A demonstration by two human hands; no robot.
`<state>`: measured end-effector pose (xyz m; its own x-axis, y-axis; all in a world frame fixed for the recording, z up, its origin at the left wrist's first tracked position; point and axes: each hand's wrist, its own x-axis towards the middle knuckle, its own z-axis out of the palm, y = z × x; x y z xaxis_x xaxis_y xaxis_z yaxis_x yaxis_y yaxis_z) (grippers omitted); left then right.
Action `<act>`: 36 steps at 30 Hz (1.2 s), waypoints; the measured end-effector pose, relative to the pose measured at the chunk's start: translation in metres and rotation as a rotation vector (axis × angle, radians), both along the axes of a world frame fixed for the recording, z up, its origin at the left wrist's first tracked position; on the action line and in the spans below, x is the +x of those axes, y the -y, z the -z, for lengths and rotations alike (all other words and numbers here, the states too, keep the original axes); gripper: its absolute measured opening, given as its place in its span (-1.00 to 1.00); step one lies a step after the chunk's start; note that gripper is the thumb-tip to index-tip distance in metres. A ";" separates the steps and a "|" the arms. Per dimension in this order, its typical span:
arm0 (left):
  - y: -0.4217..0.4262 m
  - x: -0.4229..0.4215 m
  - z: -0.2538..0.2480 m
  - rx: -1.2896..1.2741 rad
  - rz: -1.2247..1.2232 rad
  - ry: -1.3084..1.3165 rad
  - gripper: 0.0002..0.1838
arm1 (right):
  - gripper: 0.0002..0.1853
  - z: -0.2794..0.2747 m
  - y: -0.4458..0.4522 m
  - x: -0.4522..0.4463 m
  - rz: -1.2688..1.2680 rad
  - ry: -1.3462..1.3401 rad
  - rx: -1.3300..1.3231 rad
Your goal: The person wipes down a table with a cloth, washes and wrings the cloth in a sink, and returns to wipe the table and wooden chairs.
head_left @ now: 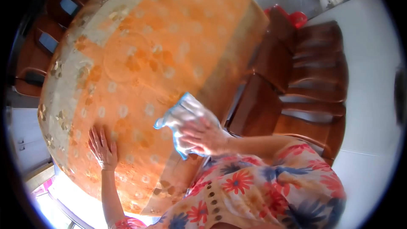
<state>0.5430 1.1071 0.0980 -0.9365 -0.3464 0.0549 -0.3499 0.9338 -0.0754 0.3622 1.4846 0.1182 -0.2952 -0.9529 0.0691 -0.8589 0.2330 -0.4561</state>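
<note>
Currently | cloth point(183, 109) beneath right fingers point(193, 129), splayed | left fingers point(103, 137) wide on tablecloth point(127, 85)

open passage across the orange tablecloth point(178, 38), brown chairs point(256, 106) hemming its right edge, white wall point(369, 93) behind them

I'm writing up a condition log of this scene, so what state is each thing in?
Left hand: palm down, fingers extended, on the tablecloth
Right hand: on the cloth, blurred; grip unclear
Blue-edged white cloth: rumpled, partly covered by the right hand
Orange patterned tablecloth: spread out
Brown chairs: upright
White cabinet: appears shut
</note>
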 end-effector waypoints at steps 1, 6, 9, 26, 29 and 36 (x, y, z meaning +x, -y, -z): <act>0.000 0.000 -0.001 0.004 -0.002 0.000 -0.32 | -0.37 -0.001 0.000 -0.030 -0.020 -0.033 -0.013; 0.002 -0.002 -0.002 0.063 -0.009 0.031 -0.31 | -0.50 0.012 0.023 -0.229 0.132 -0.411 -0.073; -0.001 -0.007 -0.008 0.103 -0.029 0.059 -0.29 | -0.45 0.019 0.026 -0.365 0.257 -0.450 0.096; -0.018 -0.032 -0.036 0.129 -0.183 0.361 -0.24 | -0.38 0.070 -0.047 -0.639 0.981 -0.420 0.337; -0.019 -0.027 -0.027 0.153 -0.200 0.241 -0.28 | -0.40 0.079 -0.089 -0.578 0.986 -0.472 0.426; -0.017 -0.011 -0.003 0.086 -0.228 0.107 -0.36 | -0.45 0.039 -0.036 -0.316 0.652 -0.501 0.205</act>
<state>0.5321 1.1245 0.1006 -0.8326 -0.5482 -0.0789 -0.5462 0.8364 -0.0473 0.0462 1.5208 0.0793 -0.7708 -0.6104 0.1822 -0.6132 0.7885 0.0477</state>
